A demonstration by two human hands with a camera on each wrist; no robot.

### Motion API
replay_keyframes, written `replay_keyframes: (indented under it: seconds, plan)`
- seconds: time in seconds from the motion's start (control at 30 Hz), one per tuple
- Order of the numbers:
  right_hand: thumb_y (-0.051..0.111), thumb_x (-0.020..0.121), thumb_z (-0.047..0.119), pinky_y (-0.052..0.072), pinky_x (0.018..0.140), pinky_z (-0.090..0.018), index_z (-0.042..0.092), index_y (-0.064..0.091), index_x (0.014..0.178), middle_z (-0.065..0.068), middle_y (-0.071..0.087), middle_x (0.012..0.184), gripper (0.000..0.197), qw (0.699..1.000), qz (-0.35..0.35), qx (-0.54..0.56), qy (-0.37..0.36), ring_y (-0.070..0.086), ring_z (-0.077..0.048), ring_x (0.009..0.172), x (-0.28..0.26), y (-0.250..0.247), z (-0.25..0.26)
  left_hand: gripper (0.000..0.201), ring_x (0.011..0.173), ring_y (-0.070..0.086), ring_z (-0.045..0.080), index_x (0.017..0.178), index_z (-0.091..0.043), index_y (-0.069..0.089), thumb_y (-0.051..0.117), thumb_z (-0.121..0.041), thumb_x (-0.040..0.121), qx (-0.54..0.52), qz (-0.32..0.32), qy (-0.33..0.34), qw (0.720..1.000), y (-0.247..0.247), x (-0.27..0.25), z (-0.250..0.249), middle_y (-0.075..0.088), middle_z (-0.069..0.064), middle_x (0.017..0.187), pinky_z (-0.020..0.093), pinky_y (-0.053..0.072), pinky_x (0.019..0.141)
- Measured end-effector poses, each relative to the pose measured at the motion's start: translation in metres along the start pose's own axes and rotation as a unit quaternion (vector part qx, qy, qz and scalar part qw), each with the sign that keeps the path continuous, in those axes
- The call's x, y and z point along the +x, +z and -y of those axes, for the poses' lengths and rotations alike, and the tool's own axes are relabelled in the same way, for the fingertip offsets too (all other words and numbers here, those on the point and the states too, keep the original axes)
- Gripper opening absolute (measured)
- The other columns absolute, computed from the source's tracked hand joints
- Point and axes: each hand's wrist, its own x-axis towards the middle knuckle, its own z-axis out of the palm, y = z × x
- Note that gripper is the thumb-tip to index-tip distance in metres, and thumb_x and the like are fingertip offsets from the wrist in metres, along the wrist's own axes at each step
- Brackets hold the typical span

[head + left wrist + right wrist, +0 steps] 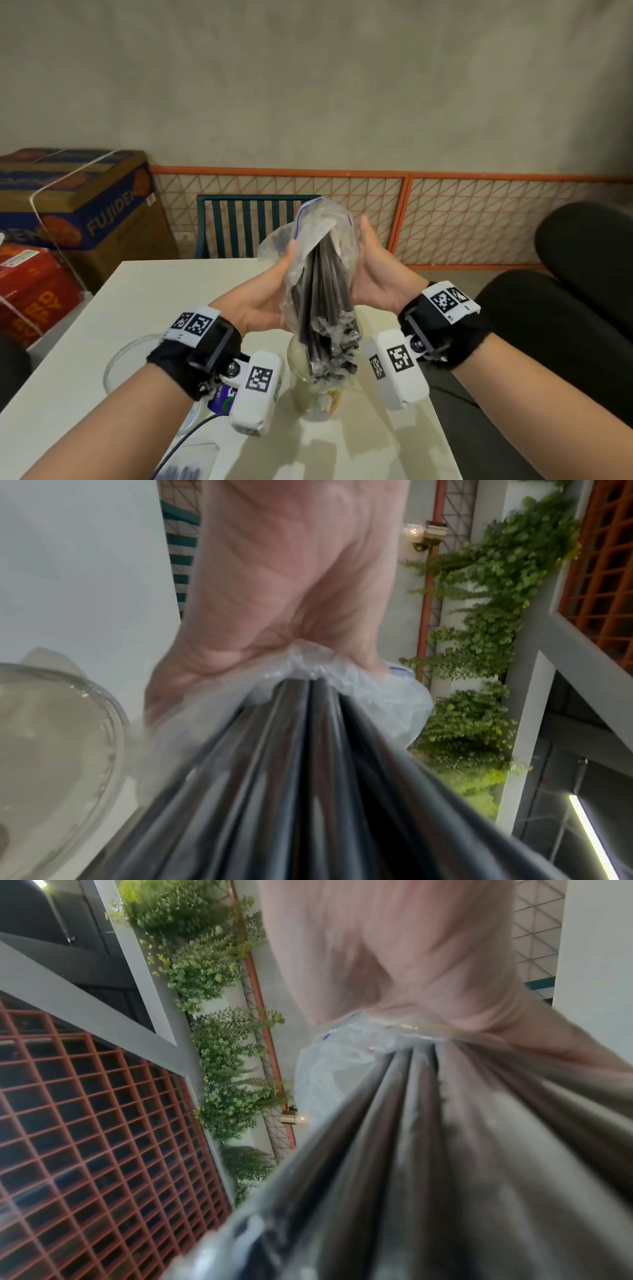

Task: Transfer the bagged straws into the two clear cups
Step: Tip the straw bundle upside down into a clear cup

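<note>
Both hands grasp the zip bag of black straws above one clear cup; none look transferred yet.

What you cannot make out
The bag hides your fingers and most of one cup; your left wrist covers the other cup; both wrist views are blurred.

I've got the bag of straws up over the table, left hand left of it, right hand right, one cup directly beneath, another cup further left.
</note>
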Motion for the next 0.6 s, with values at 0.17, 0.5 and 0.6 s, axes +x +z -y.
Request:
replay_keyframes:
  seconds: [0.17, 0.5, 0.6]
  plan:
    - [0.051, 0.092, 0.027, 0.038, 0.103, -0.057, 0.012, 0.052, 0.127, -0.021, 0.048, 0.139, 0.038, 0.997, -0.02, -0.071, -0.017, 0.053, -0.032, 0.115, 0.002, 0.005, 0.005, 0.066, 0.095, 0.069, 0.025, 0.107, -0.013, 0.069, 0.088, -0.038, 0.048, 0.032, 0.02, 0.004, 0.999, -0.002, -0.002, -0.004, 0.071, 0.013, 0.107, 0.046, 0.054, 0.085]
    - [0.057, 0.081, -0.007, 0.051, 0.086, -0.054, 0.031, 0.022, 0.139, -0.02, 0.041, 0.141, 0.077, 0.993, -0.086, -0.029, -0.078, 0.058, -0.032, 0.108, 0.011, -0.011, 0.009, 0.102, 0.096, 0.062, 0.024, 0.144, -0.028, 0.02, 0.076, -0.005, 0.063, 0.095, -0.112, 0.032, 0.989, -0.016, 0.01, -0.018, 0.059, 0.013, 0.124, 0.036, 0.056, 0.066]
    - [0.066, 0.08, 0.039, 0.045, 0.098, -0.055, 0.017, 0.033, 0.142, -0.019, 0.052, 0.138, 0.074, 0.998, -0.005, -0.03, -0.052, 0.055, -0.035, 0.121, 0.007, -0.002, 0.007, 0.105, 0.1, 0.059, 0.025, 0.145, -0.037, 0.001, 0.065, 0.008, 0.075, 0.099, -0.145, 0.063, 0.983, -0.009, 0.013, -0.018, 0.051, 0.012, 0.134, 0.036, 0.055, 0.063]
